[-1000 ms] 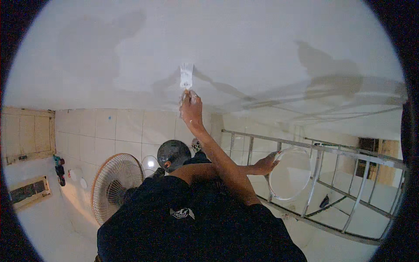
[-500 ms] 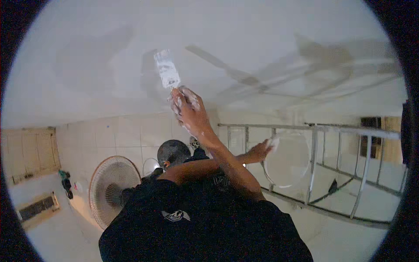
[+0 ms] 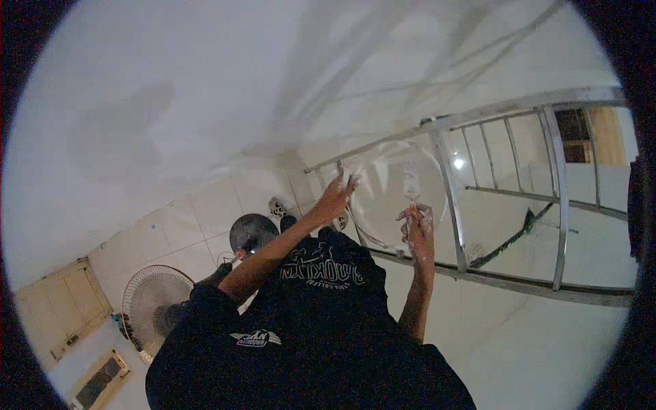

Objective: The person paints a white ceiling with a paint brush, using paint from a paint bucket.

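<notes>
My right hand (image 3: 418, 231), smeared with white paste, is closed round the handle of a putty knife (image 3: 411, 182). Its whitish blade points away from me, over the round mouth of a large white bucket (image 3: 391, 236). At the bucket's left rim is my left hand (image 3: 336, 197), fingers closed. Something whitish shows at its fingertips; whether that is the rim or a separate tool I cannot tell.
A metal ladder (image 3: 560, 205) stretches across the right, its rails around the bucket. To the left stand a round fan (image 3: 154, 301) and a dark round object (image 3: 251, 232) on the tiled floor (image 3: 184, 225). A pale wall (image 3: 171, 55) rises ahead.
My right hand has brought the putty knife down from the wall, rightward to the bucket. My arms are no longer crossed. The view has turned, so the bucket and ladder appear shifted.
</notes>
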